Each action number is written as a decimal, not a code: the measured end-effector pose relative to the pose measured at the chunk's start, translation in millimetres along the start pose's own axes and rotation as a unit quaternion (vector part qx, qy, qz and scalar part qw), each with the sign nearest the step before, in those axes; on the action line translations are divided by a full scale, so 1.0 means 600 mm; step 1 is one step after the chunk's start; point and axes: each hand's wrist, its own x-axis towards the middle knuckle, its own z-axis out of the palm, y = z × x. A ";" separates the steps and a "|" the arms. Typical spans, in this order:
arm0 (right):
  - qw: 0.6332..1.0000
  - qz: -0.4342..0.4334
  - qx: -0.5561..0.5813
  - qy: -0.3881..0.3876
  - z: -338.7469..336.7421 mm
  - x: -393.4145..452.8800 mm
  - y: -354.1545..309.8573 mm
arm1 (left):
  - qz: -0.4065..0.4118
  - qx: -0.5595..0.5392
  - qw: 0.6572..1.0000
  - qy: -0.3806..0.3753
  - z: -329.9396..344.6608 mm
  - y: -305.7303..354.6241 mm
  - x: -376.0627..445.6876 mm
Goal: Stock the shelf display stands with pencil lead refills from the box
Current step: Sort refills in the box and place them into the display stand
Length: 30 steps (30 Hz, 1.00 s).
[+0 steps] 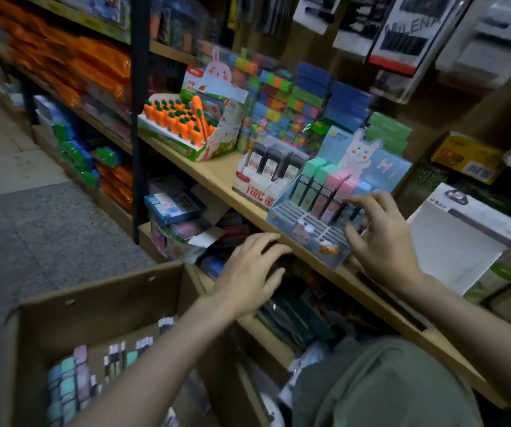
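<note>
Seemingly, in the head view, the right hand (383,238) is at the blue bunny display stand (309,223), its fingertips pinching a pale blue refill case (354,208) into the row beside the pink and green ones. The left hand (248,272) hovers just left of that stand, fingers loosely spread; blur hides whether it holds anything. More refills (72,386) lie in the cardboard box (106,291), well below and left of the stand. The stand sits at the shelf (217,177) edge, so a hard push could tip it, or topple neighbouring cases.
</note>
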 end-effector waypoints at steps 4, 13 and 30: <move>0.964 -0.187 0.120 -0.149 0.054 -0.039 -0.102 | -0.150 0.006 0.988 -0.045 -0.028 -0.061 -0.091; 0.790 -0.195 0.153 -0.561 0.276 -0.203 -0.246 | -0.500 -0.034 0.856 -0.126 -0.016 -0.146 -0.358; 0.728 -0.026 0.131 -0.673 0.533 -0.427 -0.254 | -0.643 -0.060 0.738 -0.198 0.154 -0.202 -0.484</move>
